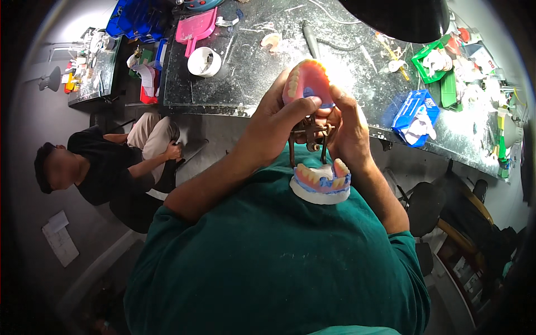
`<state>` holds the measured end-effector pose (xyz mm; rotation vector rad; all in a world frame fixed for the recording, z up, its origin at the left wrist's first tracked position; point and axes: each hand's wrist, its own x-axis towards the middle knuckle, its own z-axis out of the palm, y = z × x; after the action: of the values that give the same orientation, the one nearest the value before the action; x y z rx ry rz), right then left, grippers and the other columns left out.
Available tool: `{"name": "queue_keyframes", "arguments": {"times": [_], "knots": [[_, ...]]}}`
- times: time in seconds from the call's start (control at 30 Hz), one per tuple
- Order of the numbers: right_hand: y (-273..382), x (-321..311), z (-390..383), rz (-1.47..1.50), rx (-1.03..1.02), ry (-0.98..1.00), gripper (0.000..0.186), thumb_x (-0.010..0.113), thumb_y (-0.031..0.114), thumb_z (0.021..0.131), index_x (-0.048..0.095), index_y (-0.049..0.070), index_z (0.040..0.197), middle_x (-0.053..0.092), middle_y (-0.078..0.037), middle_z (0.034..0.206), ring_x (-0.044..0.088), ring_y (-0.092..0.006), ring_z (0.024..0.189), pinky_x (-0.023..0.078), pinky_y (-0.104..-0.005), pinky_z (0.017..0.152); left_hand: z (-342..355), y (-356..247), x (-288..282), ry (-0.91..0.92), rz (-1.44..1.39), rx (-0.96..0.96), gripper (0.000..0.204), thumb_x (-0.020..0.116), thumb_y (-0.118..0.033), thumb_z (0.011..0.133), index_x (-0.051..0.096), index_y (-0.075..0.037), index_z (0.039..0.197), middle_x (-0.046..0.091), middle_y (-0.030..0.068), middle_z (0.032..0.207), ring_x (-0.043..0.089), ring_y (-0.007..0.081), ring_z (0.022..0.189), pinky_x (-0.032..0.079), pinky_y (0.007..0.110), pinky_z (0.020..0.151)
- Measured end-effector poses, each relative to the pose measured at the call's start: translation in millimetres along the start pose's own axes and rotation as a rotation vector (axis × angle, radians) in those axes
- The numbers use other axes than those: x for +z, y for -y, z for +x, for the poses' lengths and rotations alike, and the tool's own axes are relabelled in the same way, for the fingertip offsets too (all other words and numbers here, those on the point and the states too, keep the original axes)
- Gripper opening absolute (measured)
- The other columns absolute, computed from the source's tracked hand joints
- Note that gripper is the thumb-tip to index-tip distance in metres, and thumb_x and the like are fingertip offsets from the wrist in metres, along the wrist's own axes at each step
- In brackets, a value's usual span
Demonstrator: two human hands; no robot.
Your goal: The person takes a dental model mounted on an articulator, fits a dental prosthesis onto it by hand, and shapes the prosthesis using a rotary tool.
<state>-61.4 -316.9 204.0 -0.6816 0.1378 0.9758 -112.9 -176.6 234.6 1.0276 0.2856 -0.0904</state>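
Observation:
Both my hands hold a hinged metal dental articulator (pixel 310 133) close to my chest. My left hand (pixel 273 120) grips its upper part, the thumb pressed on a pink upper denture (pixel 306 81) with a row of pale teeth. My right hand (pixel 347 125) grips the same upper part from the right side. Below hangs the lower denture (pixel 321 177), pink with teeth, on a blue and white plaster base resting against my green shirt.
A dark, dusty workbench (pixel 268 61) runs ahead, with a white cup (pixel 204 61), a pink dustpan (pixel 195 28), a blue glove box (pixel 414 114) and green trays (pixel 432 61). Another person (pixel 111 162) in a black top sits at left. A dark stool (pixel 425 204) stands right.

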Motion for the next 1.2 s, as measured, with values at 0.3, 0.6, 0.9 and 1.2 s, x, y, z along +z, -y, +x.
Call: {"name": "queue_keyframes", "arguments": {"times": [0.3, 0.6, 0.9, 1.2], "knots": [[2, 14, -10, -0.469, -0.198, -0.056, 0.041, 0.055, 0.032, 0.095, 0.051, 0.001, 0.122, 0.064, -0.012, 0.098, 0.065, -0.0141, 0.077, 0.053, -0.0241, 0.062, -7, 17, -12, -0.081, -0.068, -0.009, 0.039, 0.055, -0.008, 0.087, 0.043, -0.001, 0.124, 0.054, 0.0068, 0.106, 0.057, 0.0109, 0.093, 0.052, 0.026, 0.079], [6, 3, -7, -1.097, -0.616, -0.283, 0.025, 0.064, 0.022, 0.090, 0.062, 0.005, 0.107, 0.058, -0.003, 0.080, 0.055, -0.0062, 0.061, 0.045, -0.0194, 0.055, -3, 21, -13, -0.035, -0.134, 0.048, 0.038, 0.052, -0.008, 0.090, 0.042, 0.000, 0.126, 0.053, 0.0081, 0.111, 0.056, 0.0117, 0.099, 0.049, 0.026, 0.087], [35, 7, 8, -0.988, -0.453, 0.038, 0.021, 0.070, 0.020, 0.086, 0.062, 0.004, 0.096, 0.054, 0.002, 0.070, 0.051, -0.0053, 0.065, 0.040, -0.0207, 0.057, -4, 22, -15, 0.096, -0.061, 0.070, 0.043, 0.049, -0.011, 0.093, 0.034, 0.002, 0.131, 0.051, 0.0128, 0.115, 0.059, 0.0188, 0.100, 0.057, 0.036, 0.082], [23, -1, 7, -0.680, -0.228, -0.075, 0.027, 0.066, 0.027, 0.087, 0.063, 0.005, 0.102, 0.061, 0.002, 0.090, 0.051, -0.0061, 0.084, 0.039, -0.0237, 0.075, -6, 23, -19, 0.038, -0.044, -0.062, 0.046, 0.050, -0.006, 0.090, 0.034, 0.002, 0.133, 0.054, 0.0095, 0.103, 0.058, 0.0130, 0.084, 0.054, 0.030, 0.079]]}}
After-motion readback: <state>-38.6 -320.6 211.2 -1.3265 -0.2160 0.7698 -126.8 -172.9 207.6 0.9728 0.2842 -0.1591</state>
